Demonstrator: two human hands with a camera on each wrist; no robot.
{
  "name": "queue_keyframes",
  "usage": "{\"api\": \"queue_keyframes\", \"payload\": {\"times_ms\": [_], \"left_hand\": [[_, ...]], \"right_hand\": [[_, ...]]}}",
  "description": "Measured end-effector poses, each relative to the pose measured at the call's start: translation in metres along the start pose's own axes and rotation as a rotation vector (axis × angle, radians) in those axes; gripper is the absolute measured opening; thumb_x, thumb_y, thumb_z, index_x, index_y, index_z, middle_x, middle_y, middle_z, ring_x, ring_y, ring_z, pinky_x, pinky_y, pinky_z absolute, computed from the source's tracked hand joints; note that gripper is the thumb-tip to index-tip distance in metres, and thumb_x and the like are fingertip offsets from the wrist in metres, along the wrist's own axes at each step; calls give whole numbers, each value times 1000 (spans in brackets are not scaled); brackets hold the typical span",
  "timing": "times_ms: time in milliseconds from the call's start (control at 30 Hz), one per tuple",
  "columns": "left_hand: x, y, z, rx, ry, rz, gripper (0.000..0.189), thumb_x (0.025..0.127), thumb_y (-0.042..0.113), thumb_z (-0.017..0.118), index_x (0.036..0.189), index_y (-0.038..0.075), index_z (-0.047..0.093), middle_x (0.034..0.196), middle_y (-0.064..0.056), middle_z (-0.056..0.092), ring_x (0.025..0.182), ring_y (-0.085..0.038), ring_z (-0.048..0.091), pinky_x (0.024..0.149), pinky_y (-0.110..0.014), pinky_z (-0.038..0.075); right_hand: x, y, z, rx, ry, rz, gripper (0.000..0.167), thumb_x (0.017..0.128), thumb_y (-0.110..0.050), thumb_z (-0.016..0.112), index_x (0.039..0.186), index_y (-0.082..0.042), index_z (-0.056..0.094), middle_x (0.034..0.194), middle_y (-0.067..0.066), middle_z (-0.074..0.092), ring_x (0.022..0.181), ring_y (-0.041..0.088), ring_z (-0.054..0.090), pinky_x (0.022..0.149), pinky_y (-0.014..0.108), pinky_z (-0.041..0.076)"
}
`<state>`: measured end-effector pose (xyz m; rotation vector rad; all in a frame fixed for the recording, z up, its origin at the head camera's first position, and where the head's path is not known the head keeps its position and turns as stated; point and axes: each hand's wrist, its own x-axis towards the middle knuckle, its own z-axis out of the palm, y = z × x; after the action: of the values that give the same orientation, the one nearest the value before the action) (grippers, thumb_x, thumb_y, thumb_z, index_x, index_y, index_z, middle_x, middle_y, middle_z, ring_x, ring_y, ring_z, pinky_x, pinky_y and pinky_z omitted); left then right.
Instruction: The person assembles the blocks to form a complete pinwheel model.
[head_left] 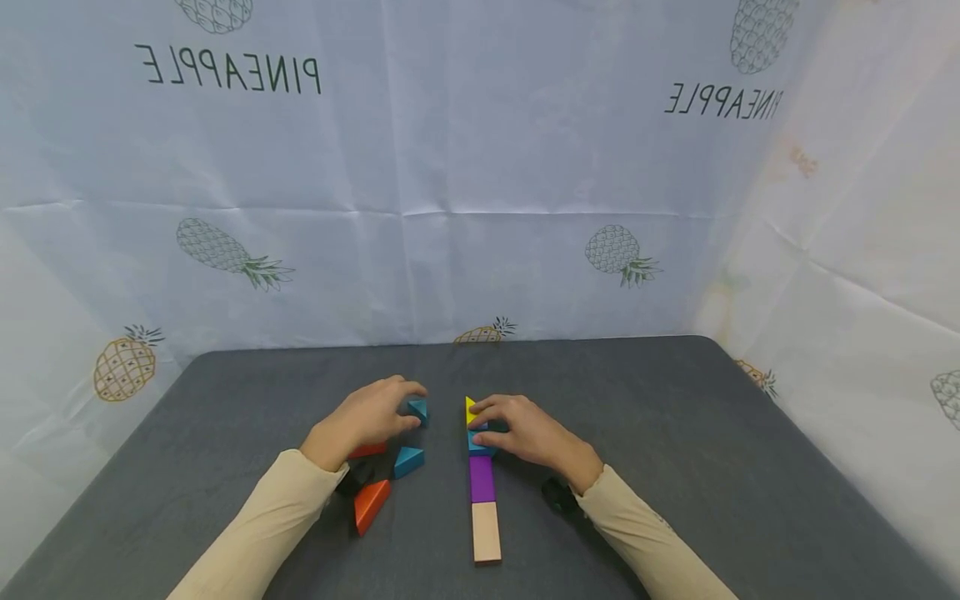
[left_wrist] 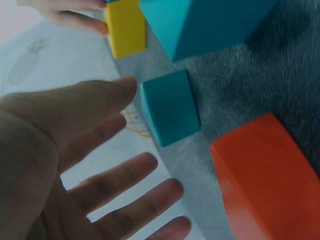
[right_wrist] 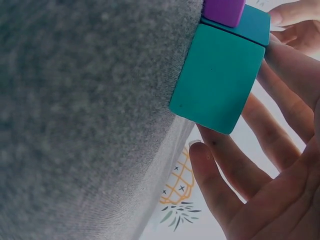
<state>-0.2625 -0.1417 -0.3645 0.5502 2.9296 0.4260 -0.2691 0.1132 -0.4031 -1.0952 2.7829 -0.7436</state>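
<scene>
In the head view my left hand (head_left: 369, 414) reaches over a small blue triangular block (head_left: 417, 411). Its thumb and fingers are spread around that teal block (left_wrist: 172, 107) without closing on it, as the left wrist view shows. My right hand (head_left: 528, 429) is at the far part of a row of blocks, thumb and forefinger pinching a blue block (head_left: 480, 443), with fingertips at a yellow triangular block (head_left: 470, 409). Up close in the right wrist view, the teal block (right_wrist: 217, 80) shows its broad side, with the other fingers spread beyond it.
A purple block (head_left: 482, 479) and a plain wooden block (head_left: 486, 533) continue the row towards me. Left of it lie another blue triangular block (head_left: 408, 462) and two red-orange blocks, one nearer (head_left: 371, 505), one partly under my left wrist. A pineapple-print cloth (head_left: 450, 167) hangs behind the dark table (head_left: 637, 375).
</scene>
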Motion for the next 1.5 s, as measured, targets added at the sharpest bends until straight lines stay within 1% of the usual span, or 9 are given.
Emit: {"api": "queue_keyframes", "payload": {"times_ms": [167, 333, 533, 733, 833, 900, 1133, 1367, 1500], "left_hand": [[8, 0, 1, -12, -58, -25, 40, 92, 20, 71, 130, 14, 64, 132, -10, 61, 121, -28, 57, 100, -51, 49], [12, -1, 2, -9, -75, -19, 38, 91, 14, 71, 128, 14, 65, 132, -10, 63, 121, -29, 58, 98, -50, 50], [15, -2, 2, 2, -52, -16, 31, 91, 9, 70, 122, 15, 69, 120, -9, 69, 111, -28, 63, 87, -45, 54], [17, -1, 3, 16, -16, -4, 22, 91, 9, 71, 111, 18, 74, 111, -5, 71, 101, -24, 65, 80, -41, 55], [19, -1, 5, 21, -8, -3, 19, 90, 10, 72, 107, 18, 74, 106, -3, 71, 95, -21, 65, 76, -38, 55], [20, 0, 5, 24, -7, 0, 19, 90, 10, 73, 106, 18, 74, 104, -3, 71, 94, -20, 65, 75, -37, 55], [20, 9, 7, 13, 1, 17, 19, 88, 10, 74, 106, 17, 76, 103, -2, 73, 95, -20, 67, 78, -39, 56], [24, 16, 11, -18, 5, 21, 20, 87, 9, 75, 106, 15, 76, 99, -1, 73, 88, -17, 67, 73, -35, 56], [24, 19, 11, -10, 4, 19, 20, 86, 9, 76, 106, 13, 74, 97, -1, 72, 85, -16, 67, 72, -34, 55]], "right_hand": [[0, 0, -1, 12, -7, 7, 25, 93, -24, 70, 114, -12, 75, 133, 8, 64, 127, 29, 59, 105, 46, 48], [0, 0, -1, 18, -8, 11, 25, 93, -24, 70, 115, -12, 75, 134, 8, 64, 127, 29, 59, 106, 47, 47], [0, 1, -1, 22, -8, 9, 25, 93, -24, 70, 115, -12, 75, 134, 8, 64, 127, 29, 59, 106, 46, 48], [1, 1, -1, 22, -9, 1, 25, 93, -23, 70, 114, -11, 75, 134, 9, 64, 127, 30, 59, 105, 47, 48], [1, 0, -1, 22, -9, 1, 25, 93, -23, 70, 114, -10, 75, 134, 9, 64, 126, 30, 59, 105, 47, 48], [1, 0, -1, 22, -11, 4, 26, 93, -24, 70, 114, -11, 75, 134, 9, 64, 126, 30, 59, 105, 47, 48], [0, 1, -1, 24, -5, 11, 26, 93, -24, 70, 114, -11, 75, 134, 9, 64, 127, 30, 59, 105, 47, 47], [0, 0, 0, 39, -1, 10, 25, 92, -24, 70, 114, -10, 74, 133, 9, 64, 127, 29, 59, 104, 47, 48], [0, 0, 0, 45, 4, 16, 26, 93, -24, 70, 114, -11, 74, 132, 8, 65, 126, 28, 59, 104, 46, 49]]}}
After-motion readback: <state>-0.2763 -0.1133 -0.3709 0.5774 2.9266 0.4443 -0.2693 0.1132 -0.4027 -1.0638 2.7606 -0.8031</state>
